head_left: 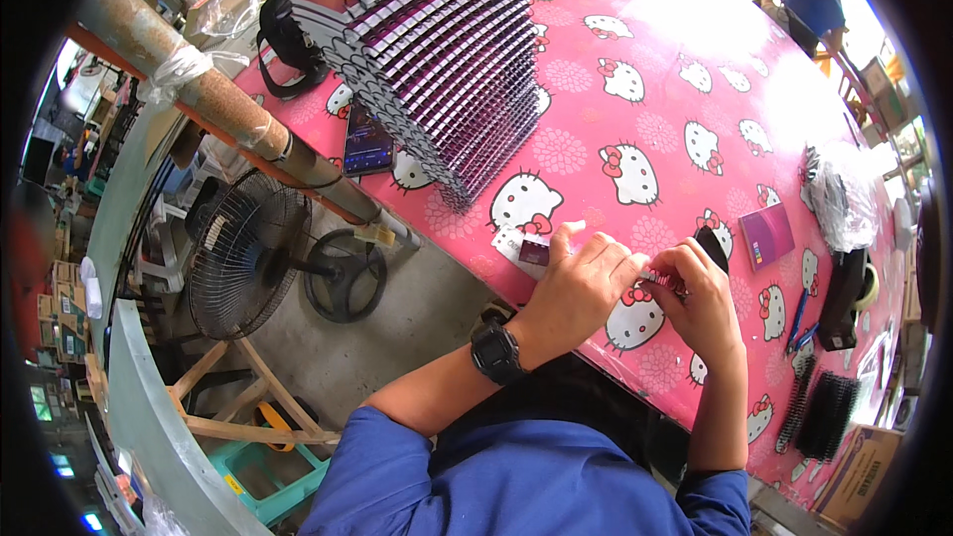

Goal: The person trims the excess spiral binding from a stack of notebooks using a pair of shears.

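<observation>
My left hand point(584, 286) and my right hand point(698, 300) meet over the near edge of the table, fingers closed on a small piece with a wire binding point(659, 281). Short wire loops show between the fingertips. Most of the piece is hidden by my hands. A black tip point(711, 246) sticks out beyond my right fingers; I cannot tell whether it belongs to the same piece. By my left thumb, a small white and purple card point(533, 252) shows. Ahead and to the left stands a tall stack of wire-bound purple and white booklets point(437, 69).
A pink cat-print cloth covers the table point(566, 151). At right lie a purple booklet point(767, 235), blue pens point(798, 320), a tape dispenser point(848, 303), clear plastic point(842, 199) and black binding wires point(832, 417). A phone point(367, 144) lies beside the stack; a fan point(248, 253) stands left.
</observation>
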Demonstrator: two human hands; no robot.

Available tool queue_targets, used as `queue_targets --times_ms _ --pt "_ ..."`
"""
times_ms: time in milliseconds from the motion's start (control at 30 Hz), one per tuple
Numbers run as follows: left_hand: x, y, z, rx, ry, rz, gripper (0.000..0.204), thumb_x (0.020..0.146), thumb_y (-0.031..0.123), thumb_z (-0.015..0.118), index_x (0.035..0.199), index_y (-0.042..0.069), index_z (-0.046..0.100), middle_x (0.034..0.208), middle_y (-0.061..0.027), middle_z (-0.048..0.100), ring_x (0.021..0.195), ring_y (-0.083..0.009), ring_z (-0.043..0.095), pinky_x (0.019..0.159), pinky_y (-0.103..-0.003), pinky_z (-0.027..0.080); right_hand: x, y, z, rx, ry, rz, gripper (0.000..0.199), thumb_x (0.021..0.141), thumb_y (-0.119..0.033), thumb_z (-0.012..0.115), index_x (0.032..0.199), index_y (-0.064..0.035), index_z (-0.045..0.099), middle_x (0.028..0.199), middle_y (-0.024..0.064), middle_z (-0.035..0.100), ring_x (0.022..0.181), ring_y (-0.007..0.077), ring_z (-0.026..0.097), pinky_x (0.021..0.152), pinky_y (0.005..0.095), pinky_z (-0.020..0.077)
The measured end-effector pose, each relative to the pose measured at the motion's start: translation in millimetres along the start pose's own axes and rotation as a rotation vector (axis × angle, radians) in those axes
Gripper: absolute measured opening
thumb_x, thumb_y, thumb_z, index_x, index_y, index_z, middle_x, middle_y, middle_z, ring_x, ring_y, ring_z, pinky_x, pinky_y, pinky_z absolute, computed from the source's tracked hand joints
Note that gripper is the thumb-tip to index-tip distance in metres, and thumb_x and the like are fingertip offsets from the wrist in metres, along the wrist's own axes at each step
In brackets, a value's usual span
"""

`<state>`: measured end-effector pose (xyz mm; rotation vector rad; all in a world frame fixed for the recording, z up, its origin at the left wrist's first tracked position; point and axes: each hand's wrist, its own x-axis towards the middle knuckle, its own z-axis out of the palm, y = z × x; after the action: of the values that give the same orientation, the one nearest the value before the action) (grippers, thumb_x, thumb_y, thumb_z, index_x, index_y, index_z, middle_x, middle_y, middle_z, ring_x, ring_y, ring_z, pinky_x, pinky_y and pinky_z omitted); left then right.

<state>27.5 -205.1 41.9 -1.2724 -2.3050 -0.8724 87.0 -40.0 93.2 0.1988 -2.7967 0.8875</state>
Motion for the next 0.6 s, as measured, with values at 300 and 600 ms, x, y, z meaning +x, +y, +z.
queue_targets --times_ms 300,600 --pt "2.1 2.9 -4.2 -0.126 0.032 -0.092 0.036 0.076 0.019 0.068 0.109 0.013 0.055 0.082 0.0023 0.059 0.078 -0.0150 0.057 0.085 -0.044 0.031 -1.3 -3.7 2.9 -0.008 -0.013 -0.073 0.025 0.077 -0.003 0.065 0.101 -0.0019 0.058 0.079 0.0115 0.055 0.074 0.0302 0.058 0.065 0.0362 0.0473" --pt "3.4 1.7 -0.9 -0.087 -0.038 0.005 0.032 0.075 0.020 0.069 0.105 0.019 0.059 0.081 0.0042 0.057 0.081 -0.0137 0.055 0.085 -0.042 0.027 -16.6 30.0 -18.5 0.081 0.265 0.005 0.036 0.080 -0.003 0.062 0.116 -0.0029 0.056 0.097 0.0139 0.063 0.087 0.0259 0.061 0.079 0.0343 0.0478"
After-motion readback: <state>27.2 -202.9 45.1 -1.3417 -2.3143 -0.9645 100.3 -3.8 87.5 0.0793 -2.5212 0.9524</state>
